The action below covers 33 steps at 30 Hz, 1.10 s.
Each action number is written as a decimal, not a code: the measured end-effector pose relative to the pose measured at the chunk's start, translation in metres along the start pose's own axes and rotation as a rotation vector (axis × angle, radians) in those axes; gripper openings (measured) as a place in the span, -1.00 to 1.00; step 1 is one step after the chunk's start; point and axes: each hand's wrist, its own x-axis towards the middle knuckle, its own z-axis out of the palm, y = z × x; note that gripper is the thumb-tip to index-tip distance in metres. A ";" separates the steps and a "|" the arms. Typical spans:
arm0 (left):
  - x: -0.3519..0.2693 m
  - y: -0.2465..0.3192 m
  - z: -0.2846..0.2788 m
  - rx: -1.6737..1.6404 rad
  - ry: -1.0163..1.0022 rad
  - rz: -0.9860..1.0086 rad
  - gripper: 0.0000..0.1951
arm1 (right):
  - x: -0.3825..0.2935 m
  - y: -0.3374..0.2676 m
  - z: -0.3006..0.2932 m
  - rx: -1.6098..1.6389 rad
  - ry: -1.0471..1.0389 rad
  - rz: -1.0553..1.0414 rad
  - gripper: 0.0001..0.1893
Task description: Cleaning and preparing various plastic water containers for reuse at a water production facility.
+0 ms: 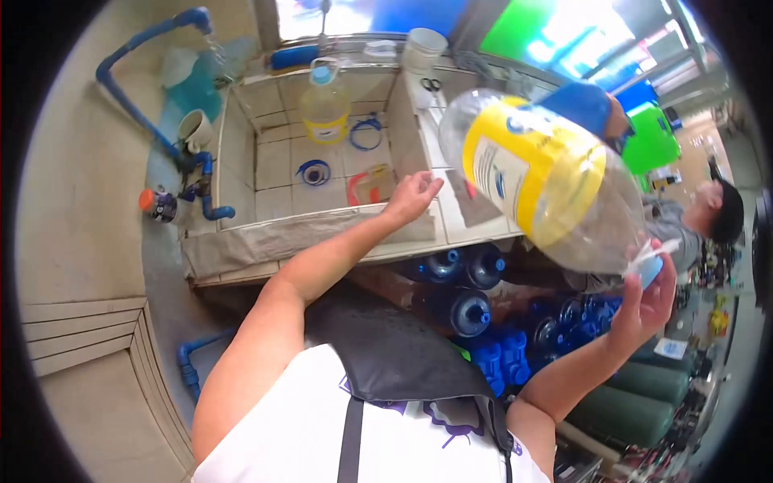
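My right hand (649, 305) grips a large clear plastic bottle (543, 175) at its pale blue cap and neck, where a thin white strip hangs. The bottle is tilted, its base toward the upper left and its yellow label facing me. My left hand (413, 196) holds nothing, its fingers loosely bent and apart above the near right corner of a white-tiled basin (272, 211). Inside that basin stands a similar bottle (326, 111) with a yellow label and blue cap. Two blue rings or coiled straps (366, 135) lie on the basin floor, along with a red-marked flat piece (369, 184).
Water runs from a blue pipe (145, 39) at upper left. A mug (195, 131) and an orange-lidded jar (160, 206) sit left of the basin. Scissors (430, 85) and a white bucket (424, 49) are behind. Blue water jugs (470, 311) stand below; a person (679, 223) is at right.
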 end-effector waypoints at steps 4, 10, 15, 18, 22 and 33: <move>-0.015 0.012 -0.087 -0.248 -0.057 -0.071 -0.48 | 0.043 0.007 0.091 0.017 -0.071 0.006 -0.47; -0.045 -0.058 -0.235 -0.071 0.286 -0.031 -0.69 | 0.067 0.009 0.274 0.147 -0.429 0.035 -0.50; -0.098 -0.046 -0.298 0.171 0.544 -0.051 -0.71 | 0.050 0.040 0.402 0.154 -0.723 -0.091 -0.49; -0.136 -0.040 -0.311 0.391 0.638 -0.030 -0.74 | 0.035 0.037 0.466 0.133 -0.823 -0.181 -0.48; -0.176 -0.027 -0.301 0.479 0.664 -0.001 -0.78 | 0.027 0.030 0.541 0.087 -0.847 -0.285 -0.48; -0.245 0.008 -0.235 0.595 0.799 -0.160 -0.80 | 0.055 0.050 0.680 -0.124 -0.850 -0.216 -0.47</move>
